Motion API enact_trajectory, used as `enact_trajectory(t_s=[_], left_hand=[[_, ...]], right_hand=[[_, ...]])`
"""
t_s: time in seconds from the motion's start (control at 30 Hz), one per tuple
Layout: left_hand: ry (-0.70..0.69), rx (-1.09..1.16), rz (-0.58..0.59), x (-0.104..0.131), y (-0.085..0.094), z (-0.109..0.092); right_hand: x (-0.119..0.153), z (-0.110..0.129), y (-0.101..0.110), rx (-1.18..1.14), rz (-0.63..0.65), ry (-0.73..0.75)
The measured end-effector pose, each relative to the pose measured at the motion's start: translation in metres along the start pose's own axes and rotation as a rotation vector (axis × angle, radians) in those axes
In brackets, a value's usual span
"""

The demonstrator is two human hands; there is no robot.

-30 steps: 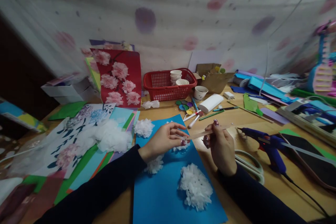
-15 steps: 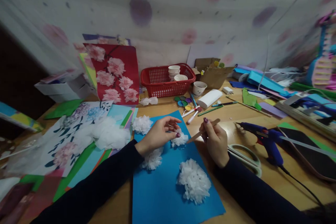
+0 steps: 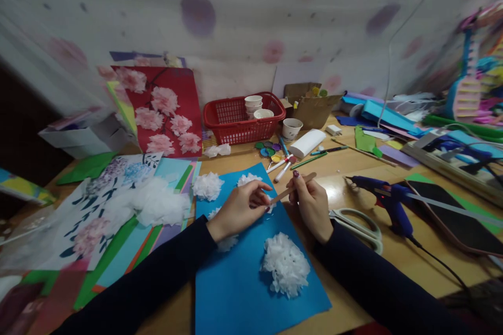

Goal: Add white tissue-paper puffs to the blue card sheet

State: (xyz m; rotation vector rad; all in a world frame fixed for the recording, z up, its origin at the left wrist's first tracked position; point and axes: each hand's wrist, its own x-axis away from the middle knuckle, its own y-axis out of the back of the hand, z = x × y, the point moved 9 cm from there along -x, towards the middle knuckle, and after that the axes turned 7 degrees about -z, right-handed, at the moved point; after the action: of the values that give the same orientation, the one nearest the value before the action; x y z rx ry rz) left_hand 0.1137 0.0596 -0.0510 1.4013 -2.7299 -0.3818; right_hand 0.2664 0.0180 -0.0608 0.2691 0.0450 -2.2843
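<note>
Card, near L corner: blue card (image 3: 228,296) is lying bare; a hand could be passing btwn L sleeve (image 3: 157,272) & big flower.
Card, R edge: big flower (image 3: 286,264) is bulging up nr it, blocking any low pass.
Card, far L corner: small flower (image 3: 208,187) is covering it.
Card, mid: L hand (image 3: 241,208) & R hand (image 3: 310,203), w/ wooden stick (image 3: 293,188) btwn, are closing the way thru.
Table, R of card: R sleeve (image 3: 353,272) & scissors (image 3: 359,226) are barring it; bare wood (image 3: 335,182) is leaving a short lane btwn R hand & glue gun (image 3: 389,201).
Table, near R: gun's cord (image 3: 442,264) is trailing across.
Table, far edge: red basket (image 3: 236,134) & paper cup (image 3: 292,130) are walling it.
</note>
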Motion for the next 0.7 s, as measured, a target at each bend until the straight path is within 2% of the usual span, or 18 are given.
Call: enact_trajectory(t_s=[0.17, 0.33, 0.4, 0.47, 0.6, 0.7], left_hand=[[-0.127, -0.157, -0.017, 0.0, -0.004, -0.004], [-0.165, -0.264, -0.051, -0.001, -0.003, -0.008], [-0.161, -0.282, -0.055, -0.002, -0.003, -0.007], [-0.162, -0.283, -0.056, -0.002, -0.003, -0.005], [-0.197, -0.297, -0.045, -0.003, -0.006, -0.005], [-0.2, -0.305, -0.034, -0.003, -0.007, -0.005]], right_hand=[[-0.001, 0.0, 0.001, 0.013, -0.007, -0.001], [-0.003, 0.001, 0.016, -0.126, -0.152, -0.037], [-0.002, 0.004, 0.019, -0.16, -0.171, -0.008], [0.001, 0.011, 0.019, -0.121, -0.135, 0.071], [0.016, 0.032, 0.009, 0.044, 0.01, 0.323], [0.024, 0.041, 0.005, 0.127, 0.058, 0.443]])
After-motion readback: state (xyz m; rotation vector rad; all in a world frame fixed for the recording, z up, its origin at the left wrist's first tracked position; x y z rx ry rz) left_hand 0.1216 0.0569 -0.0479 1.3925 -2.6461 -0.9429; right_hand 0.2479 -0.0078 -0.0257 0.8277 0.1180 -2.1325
